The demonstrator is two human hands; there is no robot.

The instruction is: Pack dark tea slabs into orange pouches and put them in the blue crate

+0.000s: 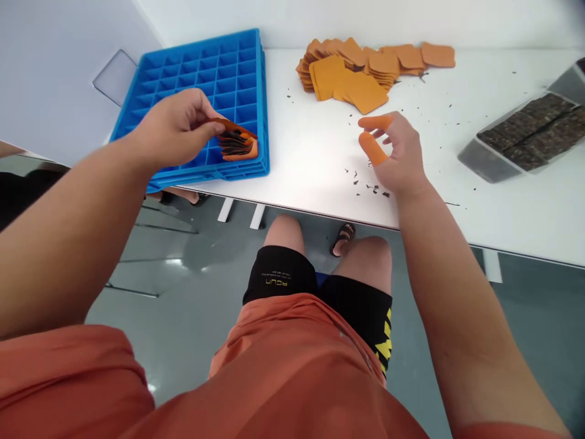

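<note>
At ten o'clock, the left hand (180,125) is pinching the edge of an orange bundle (242,150) at the near right corner of the blue crate (264,122); at two o'clock, the right hand (400,149) is hovering with thumb and index finger spread apart (both are wearing orange covers (373,149)). A pile of orange pieces (365,91) is lying at one o'clock.

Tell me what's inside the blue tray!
The blue tray has many small compartments. At its near right corner, orange and dark pieces show, the left hand pinching one. That hand and forearm hide some compartments, so I can't see inside those.
</note>
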